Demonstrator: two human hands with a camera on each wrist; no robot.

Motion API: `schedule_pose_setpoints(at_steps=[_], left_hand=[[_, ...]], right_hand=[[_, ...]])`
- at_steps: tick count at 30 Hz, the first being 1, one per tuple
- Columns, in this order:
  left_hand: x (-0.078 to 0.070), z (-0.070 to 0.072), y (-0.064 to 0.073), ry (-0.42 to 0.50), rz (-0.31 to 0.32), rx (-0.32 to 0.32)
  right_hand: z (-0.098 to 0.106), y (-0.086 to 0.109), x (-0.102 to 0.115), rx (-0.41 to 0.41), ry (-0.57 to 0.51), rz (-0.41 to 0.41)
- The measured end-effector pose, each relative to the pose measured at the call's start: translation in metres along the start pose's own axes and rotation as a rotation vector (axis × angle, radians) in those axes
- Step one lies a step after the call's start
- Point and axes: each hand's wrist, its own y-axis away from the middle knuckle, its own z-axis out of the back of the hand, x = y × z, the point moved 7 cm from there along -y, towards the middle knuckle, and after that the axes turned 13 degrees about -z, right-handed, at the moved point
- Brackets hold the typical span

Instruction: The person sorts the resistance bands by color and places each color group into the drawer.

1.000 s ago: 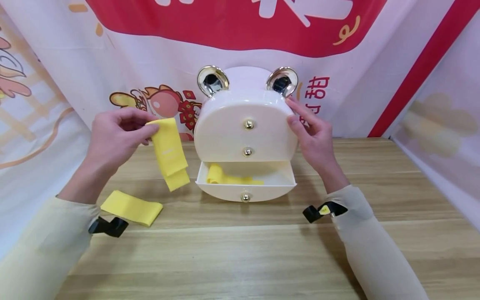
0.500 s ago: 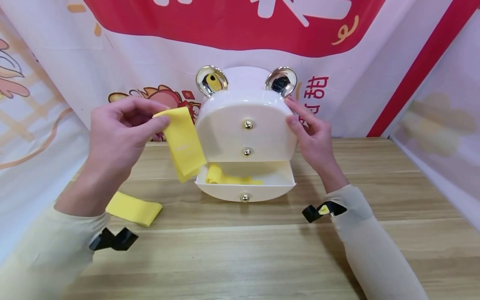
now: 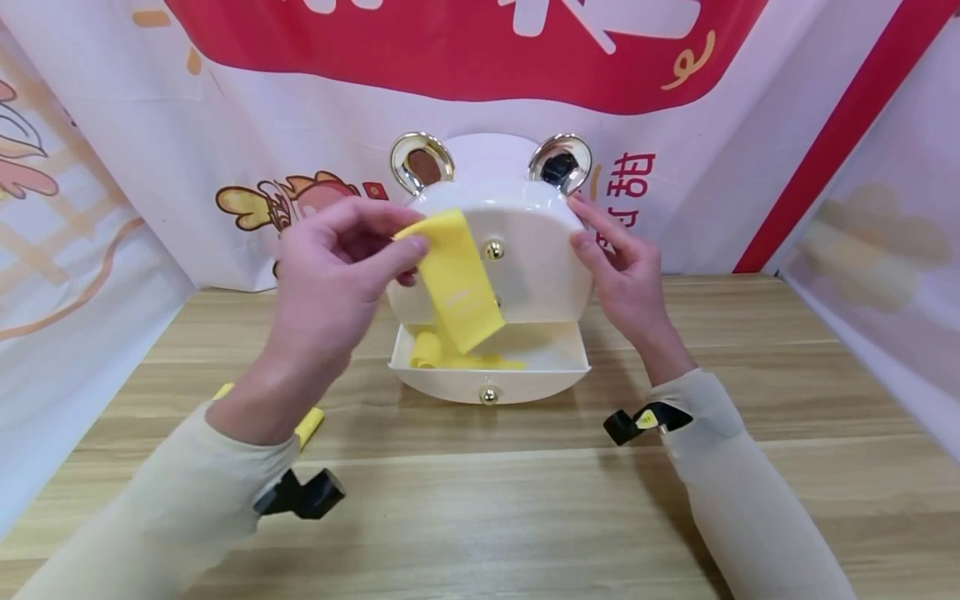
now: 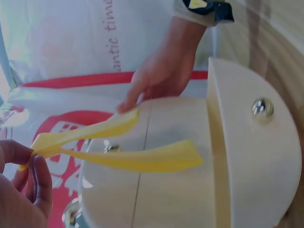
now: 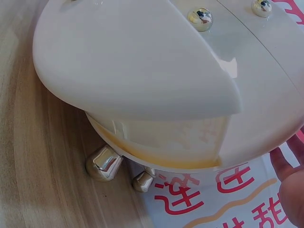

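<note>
My left hand [image 3: 337, 267] pinches one end of a flat yellow band [image 3: 459, 287] with small pale print, between thumb and fingers. Its two layers hang over the pulled-out bottom drawer [image 3: 551, 350] of a white storage box [image 3: 450, 225]; in the left wrist view the layers spread apart. Inside that drawer lies a partly rolled yellow strip [image 3: 427, 348]. My right hand [image 3: 626, 279] rests on the box's upper right side, with thumb and fingers at the edge. Behind my left forearm another yellow band [image 3: 309, 425] lies on the table, mostly hidden.
Two gold-rimmed round eyes [image 3: 422, 164] top the box, and a gold knob [image 3: 489, 395] marks the open drawer's front. The wood-grain table [image 3: 480, 500] ends at a printed cloth backdrop [image 3: 300, 117]. Small metallic feet [image 5: 104, 164] show under the box.
My left hand has carried the yellow band rightward from beside the box to over the open drawer. The left forearm now covers most of the band on the table. My right hand stays put.
</note>
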Motion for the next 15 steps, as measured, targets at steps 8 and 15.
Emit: schedule_pose_setpoints(at_steps=[8,15], left_hand=[[0.023,-0.046,0.014,-0.002,0.092,0.045],[0.044,-0.07,0.025,0.06,0.143,0.016]], right_hand=[[0.0,0.0,0.001,0.004,-0.016,-0.004],[-0.003,0.001,0.0,-0.002,0.02,-0.01]])
